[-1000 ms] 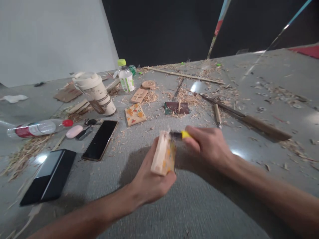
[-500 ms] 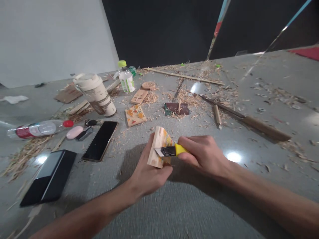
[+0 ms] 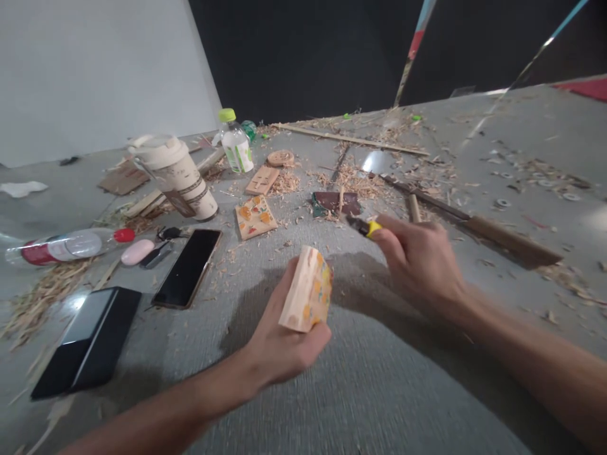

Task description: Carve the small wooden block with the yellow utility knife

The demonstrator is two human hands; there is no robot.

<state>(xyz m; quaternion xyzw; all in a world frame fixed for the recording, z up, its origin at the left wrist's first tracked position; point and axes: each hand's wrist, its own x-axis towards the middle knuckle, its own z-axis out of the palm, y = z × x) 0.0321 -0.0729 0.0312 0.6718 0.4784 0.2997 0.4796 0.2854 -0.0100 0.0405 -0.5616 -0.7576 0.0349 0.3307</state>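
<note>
My left hand [image 3: 284,338] is closed around a small wooden block [image 3: 308,291], held tilted with its bare pale edge upward and an orange-and-yellow painted face turned right. To the right, my right hand [image 3: 422,256] grips a yellow-and-black utility knife [image 3: 364,225], clear of the block, its tip pointing left. The blade itself is blurred. Beyond the hands lie a flat painted wooden piece [image 3: 256,217] with orange fruit shapes and a dark maroon piece [image 3: 337,203] with a shaving on it.
On the left are a phone [image 3: 188,268], a black folded device [image 3: 88,344], a lying bottle [image 3: 71,245] and a cream tumbler [image 3: 177,177]. An upright bottle [image 3: 236,145] stands at the back. A long wooden-handled tool [image 3: 512,240] lies right. Wood shavings are scattered about.
My right hand has pulled the utility knife off the block, moving right and away from me. The left hand still holds the block, turned slightly so more of the painted face shows.
</note>
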